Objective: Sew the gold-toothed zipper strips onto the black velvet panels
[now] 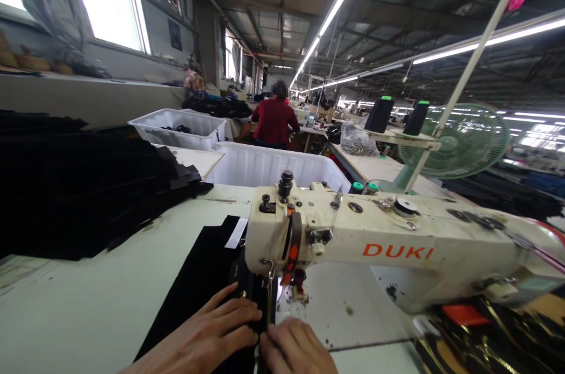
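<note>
A piece of black fabric (pixel 194 271) lies flat under the head of the white sewing machine (pixel 335 256), with a white label-like strip (pixel 236 233) near its far end. My left hand (pixel 216 330) rests on the fabric left of the needle area, fingers stretched out, close to a small gold-coloured metal piece (pixel 243 294). In front of the presser foot, my right hand (pixel 298 347) has its fingers bent and pressed together at the fabric's right edge. Its fingertips are partly hidden, and a narrow strip runs from there toward the needle.
A tall stack of black fabric pieces (pixel 79 186) covers the table's left side. White plastic bins (pixel 273 163) stand behind the machine. Black thread cones (pixel 379 114) and a green fan (pixel 454 142) are at right. Black straps with gold trim (pixel 494 339) lie lower right. A person in dark red (pixel 272 121) is farther back.
</note>
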`<state>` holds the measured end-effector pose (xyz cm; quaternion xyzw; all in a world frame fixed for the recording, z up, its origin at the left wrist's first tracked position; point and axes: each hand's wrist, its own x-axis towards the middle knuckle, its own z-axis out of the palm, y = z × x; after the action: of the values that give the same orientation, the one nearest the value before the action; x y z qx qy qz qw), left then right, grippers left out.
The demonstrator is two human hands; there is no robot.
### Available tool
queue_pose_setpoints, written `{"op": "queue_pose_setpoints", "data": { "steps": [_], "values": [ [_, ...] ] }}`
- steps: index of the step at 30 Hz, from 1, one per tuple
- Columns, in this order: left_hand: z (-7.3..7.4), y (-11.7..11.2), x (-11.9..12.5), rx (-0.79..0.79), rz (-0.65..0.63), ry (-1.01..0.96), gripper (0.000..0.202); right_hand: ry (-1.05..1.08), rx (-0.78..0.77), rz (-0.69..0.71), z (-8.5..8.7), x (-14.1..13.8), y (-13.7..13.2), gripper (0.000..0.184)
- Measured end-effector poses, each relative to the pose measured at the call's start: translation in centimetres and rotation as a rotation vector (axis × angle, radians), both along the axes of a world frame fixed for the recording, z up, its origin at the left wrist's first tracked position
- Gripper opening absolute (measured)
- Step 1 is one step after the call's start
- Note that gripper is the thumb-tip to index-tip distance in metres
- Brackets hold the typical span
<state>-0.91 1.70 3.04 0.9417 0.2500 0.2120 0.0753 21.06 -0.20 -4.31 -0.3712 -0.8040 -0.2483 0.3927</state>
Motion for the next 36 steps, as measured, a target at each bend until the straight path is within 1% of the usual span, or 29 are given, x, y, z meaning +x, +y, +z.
{"op": "queue_pose_setpoints", "data": {
  "steps": [2,4,6,9,12,15,17,20,25,30,36],
  "values": [
    [0.3,0.2,0.2,-0.026,0.037,0.009,0.07,0.016,0.033,0.03,0.4,-0.2,0.5,0.034],
    [0.6,0.4,0.5,-0.042,0.014,0.02,0.074,0.013,0.03,0.06,1.0,-0.3,1.0,0.035],
    [0.9,0.6,0.6,-0.043,0.007,0.026,0.073,0.007,0.016,0.08,1.2,-0.2,1.2,0.031],
    [0.7,0.8,0.4,-0.044,0.007,0.046,0.07,-0.044,0.01,0.082,0.7,0.3,1.5,0.021],
    [0.0,1.3,-0.2,-0.064,0.007,0.09,0.074,-0.121,0.008,0.041,-0.5,0.7,1.8,0.017],
    [-0.4,1.8,-0.3,-0.091,0.032,0.136,0.074,-0.155,0.013,-0.02,-1.4,0.8,2.0,0.019],
    [-0.5,2.2,-0.3,-0.096,0.041,0.138,0.072,-0.15,0.015,-0.051,-1.5,0.8,2.0,0.02],
    [-0.5,2.7,-0.2,-0.081,0.054,0.086,0.068,-0.157,-0.007,-0.055,-1.0,0.9,1.9,0.022],
    [-0.5,3.1,-0.3,-0.05,0.06,0.018,0.067,-0.189,-0.108,-0.067,0.1,1.2,1.4,0.025],
    [-0.8,3.2,-0.2,-0.031,0.062,-0.003,0.069,-0.198,-0.163,-0.052,0.1,1.3,1.3,0.031],
    [-1.8,3.3,-0.6,-0.017,0.06,-0.05,0.071,-0.21,-0.147,-0.052,0.1,1.5,1.4,0.045]
  ]
}}
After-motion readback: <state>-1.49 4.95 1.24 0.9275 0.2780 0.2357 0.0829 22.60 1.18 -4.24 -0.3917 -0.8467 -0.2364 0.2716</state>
